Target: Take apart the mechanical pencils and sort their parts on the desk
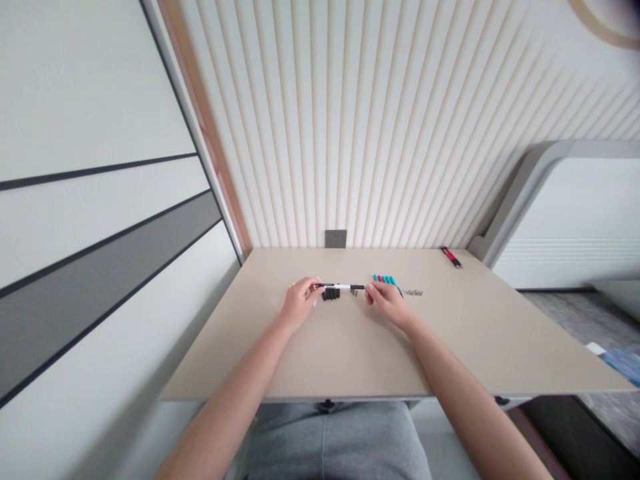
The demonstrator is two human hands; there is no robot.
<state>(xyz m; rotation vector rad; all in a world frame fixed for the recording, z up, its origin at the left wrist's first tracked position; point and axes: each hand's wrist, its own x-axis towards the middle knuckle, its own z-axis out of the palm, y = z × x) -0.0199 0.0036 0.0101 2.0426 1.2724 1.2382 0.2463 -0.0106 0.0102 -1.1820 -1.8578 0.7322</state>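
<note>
A pen [345, 287] with a white middle and black ends lies level in the air between my hands. My left hand [300, 298] pinches its left end, and my right hand [384, 299] pinches the black right end. Beneath the pen, several black pen parts [331, 294] lie side by side on the table. A few white pieces sit around my left hand, partly hidden by it. Beyond my right hand is a row of teal and red pen parts [385, 279]. Small metallic pieces [415, 293] lie to its right, and a few more show below the pen.
The beige table [320, 360] stands against a ribbed wall [320, 133] with a dark socket [335, 239]. A red and black tool or pen [452, 257] lies near the back right corner. A white cabinet [100, 267] borders the left side, and a white headboard [590, 213] stands at right.
</note>
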